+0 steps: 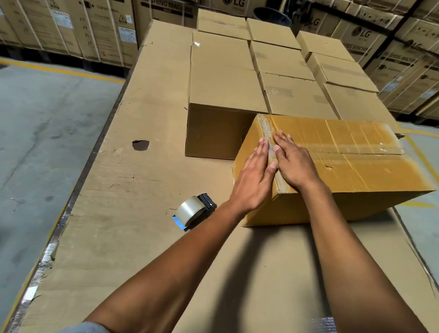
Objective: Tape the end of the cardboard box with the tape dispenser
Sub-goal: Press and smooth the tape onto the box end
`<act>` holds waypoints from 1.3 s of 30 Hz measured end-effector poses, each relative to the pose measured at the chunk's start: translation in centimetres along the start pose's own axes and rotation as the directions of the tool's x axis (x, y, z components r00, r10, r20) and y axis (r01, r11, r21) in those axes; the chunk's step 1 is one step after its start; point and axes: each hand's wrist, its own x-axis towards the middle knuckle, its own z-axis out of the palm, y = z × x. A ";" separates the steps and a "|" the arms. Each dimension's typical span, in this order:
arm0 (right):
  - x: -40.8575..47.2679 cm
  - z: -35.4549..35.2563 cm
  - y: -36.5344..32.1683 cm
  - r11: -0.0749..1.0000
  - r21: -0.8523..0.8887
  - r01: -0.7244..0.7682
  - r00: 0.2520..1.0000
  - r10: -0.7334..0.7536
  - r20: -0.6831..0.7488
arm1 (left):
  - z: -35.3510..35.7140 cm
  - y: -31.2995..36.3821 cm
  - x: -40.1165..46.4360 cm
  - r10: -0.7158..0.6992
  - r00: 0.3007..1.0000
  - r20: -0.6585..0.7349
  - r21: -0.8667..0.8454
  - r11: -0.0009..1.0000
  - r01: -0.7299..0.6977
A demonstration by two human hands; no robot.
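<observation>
A yellow-brown cardboard box [353,170] lies on the cardboard-covered work surface [139,213], its left end edge facing me. Clear tape runs along that edge. My left hand [253,178] lies flat against the box's left end face, fingers spread a little, pressing near the edge. My right hand [295,162] lies flat on the box's top, fingers touching the same taped edge. The tape dispenser [194,211], with a clear roll, black handle and blue blade guard, rests on the surface to the left of the box, free of both hands.
A taller plain box [219,95] stands just behind the work box, with several smaller boxes [293,93] in rows behind it. Stacked washing machine cartons [94,19] line the back. Concrete floor [36,144] lies left. A dark hole [140,145] marks the surface.
</observation>
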 end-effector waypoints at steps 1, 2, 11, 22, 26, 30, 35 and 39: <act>0.0 0.3 -0.1 1.000 -0.016 0.010 1.000 -0.010 -0.017 | 0.4 0.2 0.0 -0.025 1.000 -0.014 -0.021 0.999 0.025; 0.0 0.4 -0.2 1.000 -0.025 0.011 0.999 -0.012 -0.033 | 0.8 0.3 0.0 -0.053 0.998 -0.030 -0.036 0.998 0.052; 0.8 1.1 -0.6 0.974 -0.124 -0.187 0.982 0.182 -0.051 | 1.6 0.2 -0.4 -0.332 0.943 0.011 -0.044 0.942 0.332; -3.6 -0.1 -0.4 0.990 -0.007 0.141 0.989 -0.140 0.055 | 1.6 2.1 0.0 -0.238 0.965 -0.110 -0.020 0.971 0.237; -4.1 0.4 0.0 0.990 -0.097 0.104 0.994 -0.103 0.022 | 1.7 1.8 -0.1 -0.290 0.953 -0.086 -0.031 0.957 0.288; -3.6 0.8 -0.2 0.992 -0.110 0.064 0.998 -0.062 0.026 | 1.5 1.9 0.2 -0.336 0.938 -0.087 -0.008 0.942 0.337; -3.4 0.9 -0.4 0.994 -0.113 -0.013 1.000 0.012 -0.007 | 1.2 2.4 0.3 -0.419 0.905 -0.075 0.061 0.904 0.423; -3.9 0.6 -0.3 0.994 -0.099 0.042 0.999 -0.041 0.011 | 1.2 2.8 -0.2 -0.377 0.920 -0.104 0.058 0.922 0.384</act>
